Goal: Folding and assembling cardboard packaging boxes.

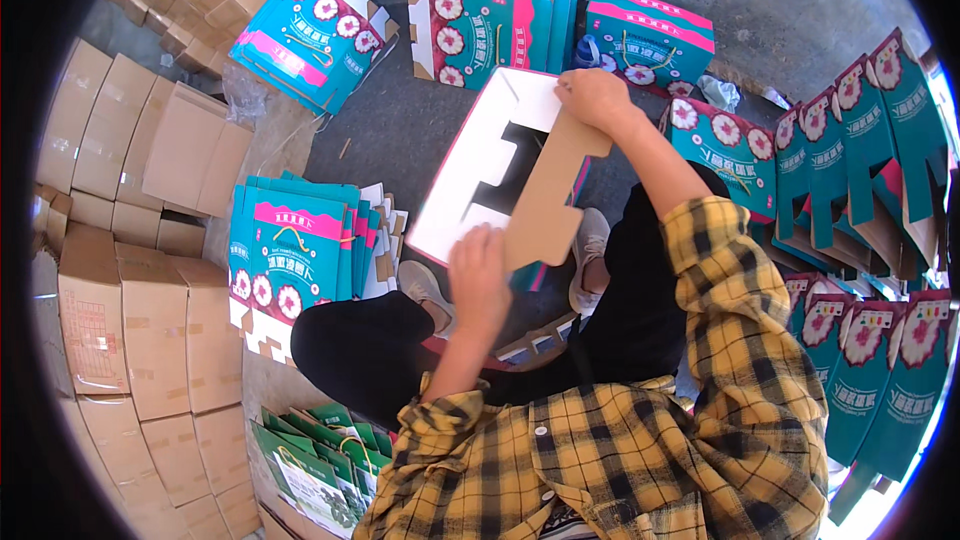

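Between my knees stands a half-formed cardboard gift box (465, 175), its inside partly white and partly brown. Dark ground shows through the notched gap between its white panel and a brown flap (545, 195). My right hand (597, 100) is closed over the far end of this flap, at the box's corner. At the near end, my left hand (480, 270) presses its bent fingers against the box edge; these are slightly blurred. The box's printed outside mostly faces away, with a thin teal and pink strip visible.
Flat teal-and-pink cartons are stacked at left (300, 235), far left (310, 35) and far middle (495, 15). A formed box with a handle (650, 35) stands far right. Rows of upright boxes (860, 150) line the right; brown cartons (150, 330) the left. Green bags (320, 470) lie near left.
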Tool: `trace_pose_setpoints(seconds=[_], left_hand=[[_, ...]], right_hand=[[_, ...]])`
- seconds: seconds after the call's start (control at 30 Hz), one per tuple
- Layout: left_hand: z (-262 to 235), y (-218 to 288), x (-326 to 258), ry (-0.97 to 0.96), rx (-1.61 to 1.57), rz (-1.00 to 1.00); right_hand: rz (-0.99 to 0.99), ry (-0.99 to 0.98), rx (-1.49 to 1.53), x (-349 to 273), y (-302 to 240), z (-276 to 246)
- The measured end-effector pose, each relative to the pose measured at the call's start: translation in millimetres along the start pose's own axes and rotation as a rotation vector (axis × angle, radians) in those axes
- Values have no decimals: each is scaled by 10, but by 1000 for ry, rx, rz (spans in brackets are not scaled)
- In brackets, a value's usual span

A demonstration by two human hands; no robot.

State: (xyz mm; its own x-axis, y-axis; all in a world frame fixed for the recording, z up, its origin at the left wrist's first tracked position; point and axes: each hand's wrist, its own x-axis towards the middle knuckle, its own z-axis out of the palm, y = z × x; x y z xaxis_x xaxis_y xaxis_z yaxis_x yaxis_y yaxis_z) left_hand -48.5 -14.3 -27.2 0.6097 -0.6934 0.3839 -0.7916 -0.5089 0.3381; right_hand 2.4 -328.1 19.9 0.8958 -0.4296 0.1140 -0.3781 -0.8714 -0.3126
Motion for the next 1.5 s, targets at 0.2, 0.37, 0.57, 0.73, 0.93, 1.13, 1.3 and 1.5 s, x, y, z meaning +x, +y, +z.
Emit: trace_pose_setpoints(seconds=[0.2, 0.37, 0.57, 0.73, 0.93, 1.13, 1.3, 1.5], left_hand=[[-234, -583, -203, 9, -88, -80], [-160, -487, -211, 153, -479, -612], [-39, -584, -217, 132, 364, -165], [-119, -412, -179, -66, 190, -38], [-35, -496, -250, -111, 167, -21], [-27, -498, -216, -185, 75, -31], [4, -438, -174, -138, 49, -19], [-51, -803, -251, 304, -122, -315]], right_hand=[[97, -532, 264, -112, 133, -122], [34, -677, 364, -204, 279, -114], [-479, -93, 488, -431, -191, -111], [-688, -373, 72, -768, -428, 62], [-748, -440, -109, -687, -378, 355], [-663, -621, -73, -611, -363, 322], [-695, -547, -24, -587, -238, 407], [-345, 62, 373, -464, -126, 139]])
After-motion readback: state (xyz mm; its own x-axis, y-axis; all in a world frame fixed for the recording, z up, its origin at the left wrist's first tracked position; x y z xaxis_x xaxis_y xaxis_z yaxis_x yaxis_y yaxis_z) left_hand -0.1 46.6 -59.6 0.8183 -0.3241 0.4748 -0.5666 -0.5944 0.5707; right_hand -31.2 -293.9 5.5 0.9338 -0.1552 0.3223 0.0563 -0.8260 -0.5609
